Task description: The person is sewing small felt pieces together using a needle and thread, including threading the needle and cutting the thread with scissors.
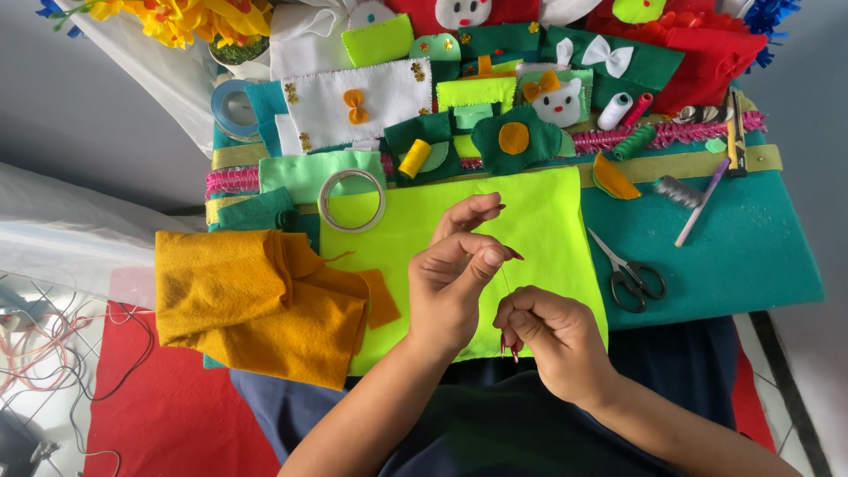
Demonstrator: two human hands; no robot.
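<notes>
While left hand (455,274) pinches thin thread (505,281) over lime felt sheet (539,230), right hand (552,340) grip pressed together on thread's near end; scissors (629,272) lie right.

A pale grey floor (53,115) lies in even daylight, a red mat (168,406) spread over it at lower left beside loose thin wires (53,344) and crumpled clear plastic sheeting (62,238).
</notes>
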